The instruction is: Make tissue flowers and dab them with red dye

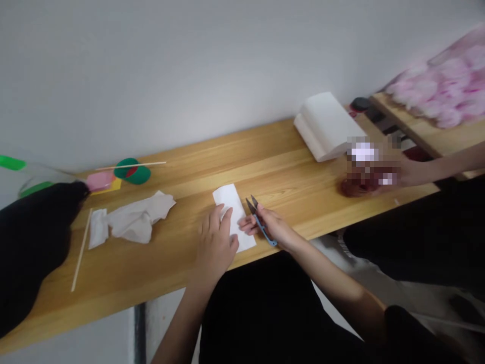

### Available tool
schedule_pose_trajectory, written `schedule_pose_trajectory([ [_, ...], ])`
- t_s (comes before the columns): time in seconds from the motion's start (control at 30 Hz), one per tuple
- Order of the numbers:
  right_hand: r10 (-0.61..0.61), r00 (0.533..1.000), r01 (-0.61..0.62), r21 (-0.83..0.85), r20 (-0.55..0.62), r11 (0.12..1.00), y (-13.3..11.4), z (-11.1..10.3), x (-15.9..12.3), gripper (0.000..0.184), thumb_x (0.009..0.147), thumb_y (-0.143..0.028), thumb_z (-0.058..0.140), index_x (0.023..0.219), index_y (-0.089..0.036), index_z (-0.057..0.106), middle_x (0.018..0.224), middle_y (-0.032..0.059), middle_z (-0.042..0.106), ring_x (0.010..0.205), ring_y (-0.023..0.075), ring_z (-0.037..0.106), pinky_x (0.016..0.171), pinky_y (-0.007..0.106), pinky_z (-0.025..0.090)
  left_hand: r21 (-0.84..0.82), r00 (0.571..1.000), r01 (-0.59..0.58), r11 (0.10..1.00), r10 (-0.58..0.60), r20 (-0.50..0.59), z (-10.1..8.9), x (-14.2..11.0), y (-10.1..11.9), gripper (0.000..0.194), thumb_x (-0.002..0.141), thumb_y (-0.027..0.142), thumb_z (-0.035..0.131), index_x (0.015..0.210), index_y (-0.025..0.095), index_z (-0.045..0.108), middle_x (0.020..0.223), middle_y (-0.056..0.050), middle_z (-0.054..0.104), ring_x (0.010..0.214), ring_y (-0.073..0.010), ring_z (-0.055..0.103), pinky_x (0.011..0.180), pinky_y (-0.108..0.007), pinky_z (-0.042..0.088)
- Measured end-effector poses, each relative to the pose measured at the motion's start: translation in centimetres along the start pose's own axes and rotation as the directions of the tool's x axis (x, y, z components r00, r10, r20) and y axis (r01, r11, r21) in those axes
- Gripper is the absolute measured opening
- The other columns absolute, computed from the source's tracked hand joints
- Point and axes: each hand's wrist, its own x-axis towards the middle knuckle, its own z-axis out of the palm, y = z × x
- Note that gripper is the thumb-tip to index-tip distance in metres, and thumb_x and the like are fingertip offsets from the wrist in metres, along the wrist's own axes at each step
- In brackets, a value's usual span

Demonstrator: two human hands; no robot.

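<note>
Left hand (216, 242) lies flat, palm down, fingers spread, pressing the white paper strip (233, 215) onto the wooden table (280, 167) near its front edge. Right hand (271, 225) closed around blue thread snips (258, 217), blades open, touching the strip's right edge.

Both forearms are bare; a dark sleeve edge (394, 316) shows near the right elbow, above black clothing (265, 313) on the lap.
</note>
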Motion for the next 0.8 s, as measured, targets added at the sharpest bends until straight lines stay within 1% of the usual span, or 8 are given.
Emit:
schedule_pose_trajectory([
  [0.07, -0.044, 0.999, 0.041, -0.074, -0.032, 0.996, -0.1, -0.3, -0.5, 0.063, 0.073, -0.08, 0.036, 0.065, -0.018, 0.047, 0.066, 0.0046, 0.063, 0.056, 0.0127, 0.059, 0.056, 0.026, 0.048, 0.055, 0.986, -0.152, 0.987, 0.147, 0.08, -0.1, 0.8, 0.1, 0.062, 0.072, 0.009, 0.048, 0.133, 0.014, 0.04, 0.141, -0.014, 0.042, 0.133, -0.03, 0.034, 0.108, -0.049, 0.03],
  [0.13, -0.156, 0.978, 0.106, -0.311, -0.142, 0.944, -0.6, -0.8, -1.2, 0.057, 0.084, -0.071, 0.026, 0.072, -0.019, 0.048, 0.06, 0.0022, 0.059, 0.053, 0.0131, 0.055, 0.055, 0.026, 0.045, 0.088, 0.961, -0.227, 0.97, 0.209, 0.181, -0.3, 1.6, 0.2, 0.067, 0.069, 0.007, 0.045, 0.136, 0.013, 0.037, 0.144, -0.012, 0.041, 0.137, -0.0275, 0.03, 0.112, -0.047, 0.024],
  [0.17, -0.23, 0.952, 0.106, -0.483, -0.204, 0.869, -0.9, -1.1, -1.6, 0.052, 0.088, -0.064, 0.025, 0.076, -0.019, 0.049, 0.062, 0.0027, 0.059, 0.056, 0.0141, 0.055, 0.057, 0.027, 0.044, 0.104, 0.95, -0.242, 0.965, 0.214, 0.228, -0.4, 2.0, 0.3, 0.069, 0.068, 0.008, 0.044, 0.137, 0.012, 0.036, 0.146, -0.012, 0.039, 0.139, -0.0268, 0.028, 0.113, -0.046, 0.022],
  [0.23, -0.348, 0.891, -0.008, -0.777, -0.291, 0.629, -1.5, -1.6, -2.2, 0.039, 0.094, -0.047, 0.028, 0.086, -0.018, 0.053, 0.074, 0.0072, 0.064, 0.067, 0.018, 0.059, 0.065, 0.03, 0.043, 0.137, 0.932, -0.245, 0.96, 0.194, 0.306, -0.6, 2.6, 0.5, 0.072, 0.067, 0.011, 0.044, 0.138, 0.012, 0.034, 0.149, -0.012, 0.034, 0.14, -0.0266, 0.025, 0.115, -0.045, 0.02],
  [0.3, -0.372, 0.87, -0.156, -0.898, -0.322, 0.411, -2.0, -1.9, -2.5, 0.03, 0.093, -0.035, 0.032, 0.102, -0.016, 0.053, 0.091, 0.0131, 0.067, 0.08, 0.0229, 0.062, 0.071, 0.033, 0.043, 0.164, 0.919, -0.233, 0.958, 0.162, 0.36, -0.9, 3.0, 0.7, 0.074, 0.067, 0.014, 0.045, 0.139, 0.012, 0.032, 0.151, -0.012, 0.03, 0.141, -0.0275, 0.021, 0.115, -0.045, 0.02],
  [0.37, -0.355, 0.875, -0.23, -0.927, -0.33, 0.296, -2.2, -1.9, -2.7, 0.032, 0.092, -0.027, 0.035, 0.116, -0.013, 0.05, 0.105, 0.0165, 0.066, 0.088, 0.0256, 0.063, 0.073, 0.035, 0.044, 0.187, 0.909, -0.216, 0.958, 0.128, 0.398, -1.1, 3.4, 0.7, 0.076, 0.066, 0.016, 0.047, 0.14, 0.012, 0.031, 0.153, -0.013, 0.025, 0.142, -0.0287, 0.018, 0.115, -0.046, 0.019],
  [0.5, -0.341, 0.88, -0.272, -0.939, -0.332, 0.212, -2.1, -1.3, -2.7, 0.039, 0.089, -0.02, 0.039, 0.127, -0.013, 0.045, 0.116, 0.0163, 0.061, 0.097, 0.0268, 0.061, 0.076, 0.036, 0.046, 0.204, 0.89, -0.197, 0.959, 0.089, 0.446, -1.3, 4.3, 0.4, 0.083, 0.063, 0.021, 0.051, 0.141, 0.009, 0.026, 0.155, -0.016, 0.015, 0.143, -0.0319, 0.012, 0.115, -0.046, 0.018],
  [0.8, -0.384, 0.87, -0.271, -0.95, -0.31, 0.154, -1.3, -1.4, -2.8, 0.037, 0.092, -0.023, 0.039, 0.126, -0.014, 0.047, 0.112, 0.0158, 0.058, 0.096, 0.0262, 0.059, 0.075, 0.037, 0.049, 0.251, 0.816, -0.153, 0.956, -0.021, 0.578, -3.0, 6.5, 0.2, 0.098, 0.057, 0.03, 0.054, 0.143, 0.005, 0.015, 0.155, -0.021, 0.003, 0.144, -0.0316, 0.003, 0.115, -0.045, 0.017],
])
